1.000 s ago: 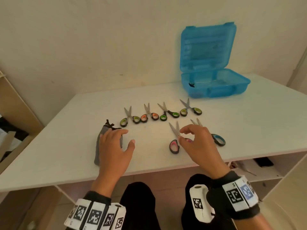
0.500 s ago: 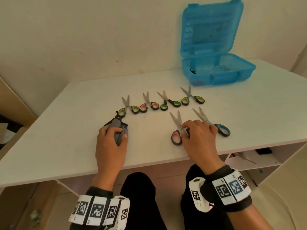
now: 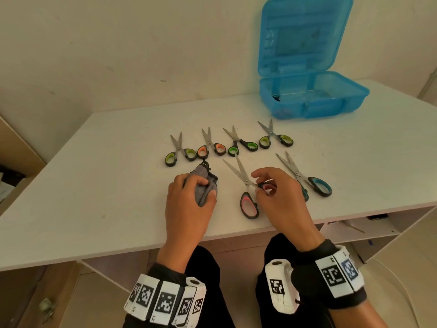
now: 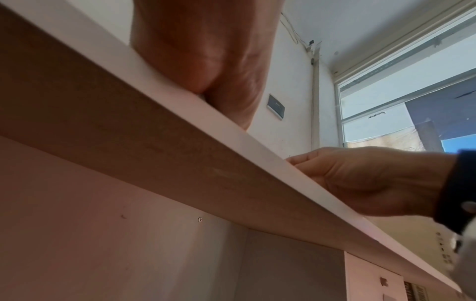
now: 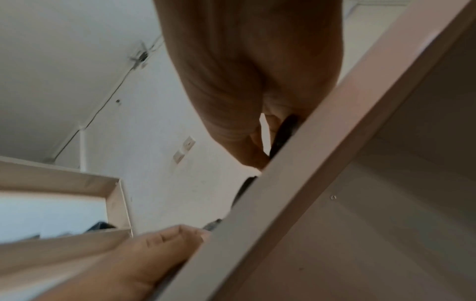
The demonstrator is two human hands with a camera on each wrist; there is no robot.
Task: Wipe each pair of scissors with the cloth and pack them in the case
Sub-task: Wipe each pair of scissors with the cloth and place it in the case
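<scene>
Cloth (image 3: 203, 183), lately flat, is now bunched in the left hand (image 3: 189, 204) near the desk's (image 3: 94, 185) front edge, while pink-handled scissors (image 3: 246, 185) are pinched by the right hand (image 3: 281, 202), so wiping seems about to begin.

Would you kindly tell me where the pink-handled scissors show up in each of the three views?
Head: pink-handled scissors at centre, right hand pinching one handle loop.
Left wrist: not in view, hidden above the table edge.
Right wrist: only a dark handle sliver by the fingers.
Shared landmark: the table's front edge.

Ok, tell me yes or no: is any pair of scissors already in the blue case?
No: all six pairs of scissors lie on the table; the blue case holds none.
</scene>
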